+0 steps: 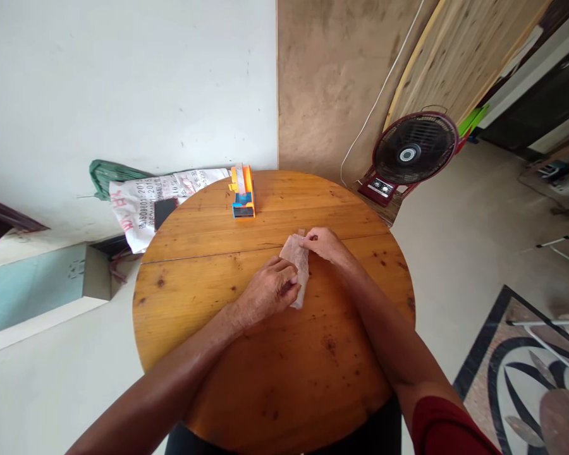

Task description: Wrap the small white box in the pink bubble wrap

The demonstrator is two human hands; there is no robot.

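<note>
A small pale, crinkled plastic packet (298,262) lies on the round wooden table (270,366) near its middle. My left hand (269,292) rests on the packet's near end, fingers curled and pressing it down. My right hand (326,244) pinches the packet's far top edge between thumb and fingers. An orange and blue tape dispenser (243,193) stands at the table's far edge, apart from both hands.
A printed white sack (146,199) and a green bag (109,174) lie on the floor behind the table at the left. A red and black floor fan (410,155) stands to the right, by leaning wooden boards. A patterned floor inlay is at lower right.
</note>
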